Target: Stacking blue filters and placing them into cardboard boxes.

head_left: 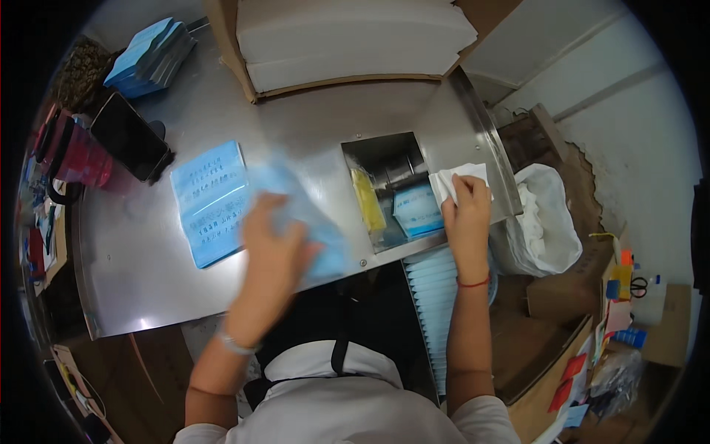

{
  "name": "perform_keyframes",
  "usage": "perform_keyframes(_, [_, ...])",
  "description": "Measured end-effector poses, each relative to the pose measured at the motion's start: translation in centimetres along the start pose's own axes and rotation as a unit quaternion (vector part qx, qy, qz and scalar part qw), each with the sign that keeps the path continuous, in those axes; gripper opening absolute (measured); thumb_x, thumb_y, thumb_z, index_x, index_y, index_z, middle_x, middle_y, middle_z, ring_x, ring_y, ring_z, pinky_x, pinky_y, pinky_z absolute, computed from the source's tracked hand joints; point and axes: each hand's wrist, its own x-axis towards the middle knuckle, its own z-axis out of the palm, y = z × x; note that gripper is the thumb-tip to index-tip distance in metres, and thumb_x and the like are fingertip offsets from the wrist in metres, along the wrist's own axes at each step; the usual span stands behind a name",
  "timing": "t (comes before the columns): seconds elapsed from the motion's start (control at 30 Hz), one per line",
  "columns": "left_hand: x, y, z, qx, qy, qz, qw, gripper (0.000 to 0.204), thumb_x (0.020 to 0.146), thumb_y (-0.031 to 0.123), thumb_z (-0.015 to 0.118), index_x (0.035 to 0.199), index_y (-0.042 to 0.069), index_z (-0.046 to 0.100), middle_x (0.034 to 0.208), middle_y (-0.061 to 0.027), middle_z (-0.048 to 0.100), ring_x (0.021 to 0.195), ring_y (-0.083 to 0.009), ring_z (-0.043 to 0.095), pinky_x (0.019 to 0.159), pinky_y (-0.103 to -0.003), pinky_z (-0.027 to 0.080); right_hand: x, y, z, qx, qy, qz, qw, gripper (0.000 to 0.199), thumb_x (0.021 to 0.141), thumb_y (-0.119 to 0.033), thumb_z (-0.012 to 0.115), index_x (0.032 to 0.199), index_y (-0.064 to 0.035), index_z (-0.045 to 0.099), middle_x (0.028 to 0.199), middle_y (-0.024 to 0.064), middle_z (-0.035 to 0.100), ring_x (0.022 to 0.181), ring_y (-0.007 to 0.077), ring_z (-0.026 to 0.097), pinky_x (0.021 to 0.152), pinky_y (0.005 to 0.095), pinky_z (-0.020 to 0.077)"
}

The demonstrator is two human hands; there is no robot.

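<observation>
My left hand (270, 240), smeared by motion, is over the steel table with a thin blue plastic sleeve (325, 237) in its fingers; the sleeve is blurred too. To its left lies a stack of printed blue sleeves (211, 203). My right hand (470, 211) pinches a folded white sheet (447, 185), perhaps tissue, at the right edge of a rectangular opening (384, 159) in the table. Inside that opening sit a blue-and-white packet (416, 211) and a yellow piece (365, 200).
At the back stands a cardboard box (347, 78) of white sheets. More blue sleeves (151, 55), a phone (129, 137) and a pink cup (81, 155) occupy the left. A white-lined bin (551, 222) stands at the right, with a column of nested light-blue pieces (436, 303) below the table edge.
</observation>
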Motion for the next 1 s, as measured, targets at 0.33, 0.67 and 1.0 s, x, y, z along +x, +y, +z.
perform_keyframes(0.33, [-0.1,-0.7,1.3,-0.016,-0.054,0.040,0.998,0.051,0.067,0.023,0.080,0.110,0.007,0.059,0.137,-0.0236,0.046,0.124,-0.0397,0.045,0.097,-0.051,0.036,-5.2,-11.7,-0.1,0.208,-0.150,-0.280,0.925,0.031,0.078,-0.005,0.060,0.109,-0.0053,0.066,0.110,0.0115,0.062,0.106,0.0320,0.056,0.104,0.0523,0.0376])
perform_keyframes(0.67, [-0.4,1.8,1.5,0.058,-0.041,0.055,0.996,0.052,0.069,0.010,0.079,0.117,0.017,0.063,0.143,-0.0235,0.039,0.135,-0.0487,0.033,0.102,-0.067,0.030,-0.1,-4.8,1.6,0.118,0.078,-0.010,0.990,0.023,0.080,-0.003,0.063,0.102,0.0011,0.067,0.098,0.0134,0.065,0.092,0.0315,0.059,0.088,0.0469,0.0456])
perform_keyframes(1.0, [4.6,1.3,2.4,0.103,-0.110,0.120,0.981,0.059,0.067,0.052,0.078,0.103,0.008,0.061,0.142,-0.0311,0.041,0.111,-0.0369,0.051,0.089,-0.049,0.038,-0.5,-1.6,2.2,-0.050,0.005,0.001,0.999,0.028,0.084,-0.004,0.064,0.110,0.0043,0.065,0.106,0.0127,0.056,0.096,0.0321,0.051,0.085,0.0418,0.0454])
